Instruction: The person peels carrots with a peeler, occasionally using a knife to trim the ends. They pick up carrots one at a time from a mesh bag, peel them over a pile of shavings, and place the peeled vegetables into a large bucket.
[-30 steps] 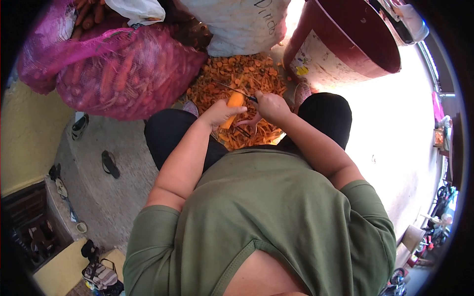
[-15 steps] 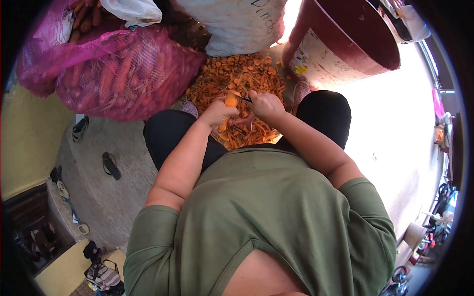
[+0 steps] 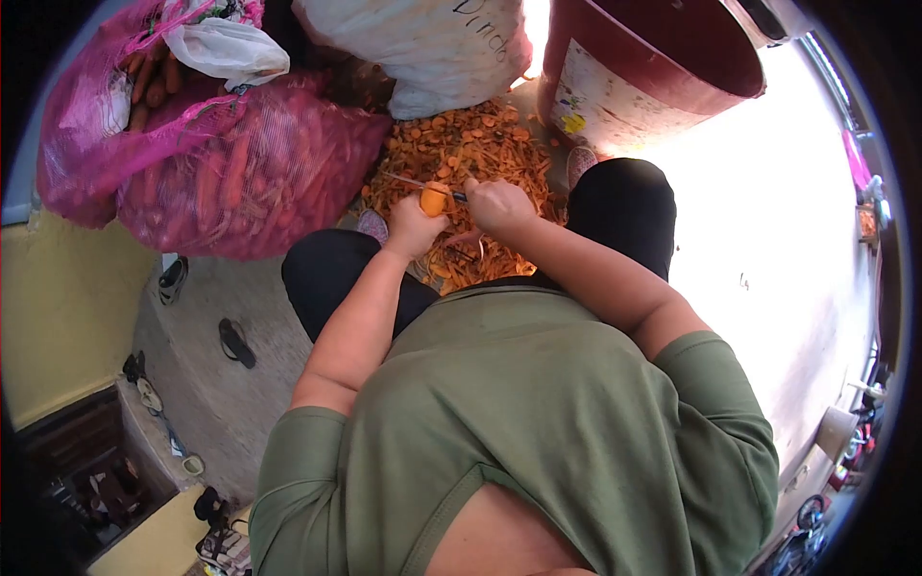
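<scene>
My left hand (image 3: pixel 414 231) is closed around a peeled orange carrot (image 3: pixel 435 199), whose end shows above the fingers. From the right, my right hand (image 3: pixel 498 207) grips the dark handle of a knife (image 3: pixel 407 180). Its thin blade lies across the top of the carrot and points left. Below both hands, between my feet, spreads a heap of carrot peelings and round cut ends (image 3: pixel 480 144).
Pink mesh sacks of carrots (image 3: pixel 240 182) stand at the left. A white sack (image 3: pixel 423 48) sits beyond the heap, and a large dark red tub (image 3: pixel 624 91) is at the right. A loose sandal (image 3: pixel 236 343) lies on the concrete floor.
The whole view has shifted slightly as my head moved. The knife blade now reaches farther left past the carrot; both hands keep their holds.
</scene>
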A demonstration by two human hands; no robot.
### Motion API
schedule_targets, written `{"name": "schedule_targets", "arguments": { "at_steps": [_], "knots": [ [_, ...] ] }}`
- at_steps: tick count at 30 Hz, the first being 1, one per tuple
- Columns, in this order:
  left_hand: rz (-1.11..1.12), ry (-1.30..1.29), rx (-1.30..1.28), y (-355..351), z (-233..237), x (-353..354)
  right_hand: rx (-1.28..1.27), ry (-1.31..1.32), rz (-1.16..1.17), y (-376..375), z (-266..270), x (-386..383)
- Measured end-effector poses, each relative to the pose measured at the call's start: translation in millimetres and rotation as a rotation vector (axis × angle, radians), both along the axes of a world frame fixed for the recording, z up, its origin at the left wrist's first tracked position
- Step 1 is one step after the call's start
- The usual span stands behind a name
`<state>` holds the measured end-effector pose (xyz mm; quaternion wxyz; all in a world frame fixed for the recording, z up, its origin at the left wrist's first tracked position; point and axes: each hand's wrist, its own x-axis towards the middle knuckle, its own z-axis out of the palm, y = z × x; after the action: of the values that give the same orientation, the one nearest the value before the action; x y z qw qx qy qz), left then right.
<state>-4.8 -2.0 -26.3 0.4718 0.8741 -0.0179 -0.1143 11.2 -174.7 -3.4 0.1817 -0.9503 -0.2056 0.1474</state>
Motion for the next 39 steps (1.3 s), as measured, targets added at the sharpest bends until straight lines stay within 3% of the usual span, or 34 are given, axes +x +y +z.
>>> {"name": "schedule_targets", "arguments": {
  "at_steps": [1, 4, 7, 10, 11, 14, 17, 20, 22, 26, 28, 30, 33, 34, 36, 39],
  "knots": [
    [-0.015, 0.025, -0.024, 2.2, -0.7, 1.3, -0.001, 0.014, 0.0, 0.0, -0.2, 0.3],
    [-0.166, 0.601, -0.619, 14.2, 11.1, 2.9, -0.046, 0.088, -0.008, -4.4, -14.1, 4.9],
    [-0.366, 0.72, -0.822, -7.3, 25.4, -9.2, -0.124, 0.216, -0.022, -16.2, -34.2, 16.7],
    [-0.001, 0.915, -0.87, 1.5, 27.8, -5.8, -0.056, 0.047, -0.164, -17.7, -20.2, 29.5],
    [0.002, 0.939, -0.92, 5.9, 25.2, -2.7, -0.033, -0.001, -0.259, -24.3, -10.4, 36.7],
    [0.177, 0.862, -0.89, 8.0, 16.1, -1.7, 0.213, -0.071, -0.571, -52.9, 8.9, 59.0],
    [0.21, 0.892, -0.915, 7.7, 7.0, -1.2, 0.365, 0.048, -0.67, -54.5, 38.9, 59.7],
    [0.232, 0.859, -0.869, 0.0, 9.5, -6.1, 0.325, 0.127, -0.49, -28.9, 36.0, 40.1],
    [0.189, 0.857, -0.839, -1.1, 9.6, -7.7, 0.246, -0.048, -0.267, -16.8, 40.6, 25.9],
    [0.05, 0.937, -0.903, 3.2, 5.1, -7.0, 0.166, 0.019, -0.472, -29.1, 29.9, 51.5],
    [0.032, 0.949, -0.929, 2.5, 12.1, -7.4, -0.009, -0.119, -0.542, -45.0, 28.9, 63.5],
    [0.035, 0.938, -0.916, 0.1, 27.3, -12.0, 0.073, -0.09, -0.564, -53.7, 26.1, 66.1],
    [0.209, 0.949, -1.016, -5.1, 26.5, -12.1, 0.175, -0.026, -0.464, -26.6, 37.3, 45.7],
    [0.195, 0.911, -1.05, -5.7, 24.1, -12.2, 0.194, -0.1, -0.394, -18.2, 33.9, 36.1],
    [0.171, 0.838, -1.112, -5.0, 14.4, -11.5, 0.235, 0.029, -0.298, -9.5, 38.0, 23.6],
    [0.228, 0.93, -1.198, -0.9, 7.2, -11.5, 0.379, 0.0, -0.247, -3.5, 31.7, 14.0]
  ]
}}
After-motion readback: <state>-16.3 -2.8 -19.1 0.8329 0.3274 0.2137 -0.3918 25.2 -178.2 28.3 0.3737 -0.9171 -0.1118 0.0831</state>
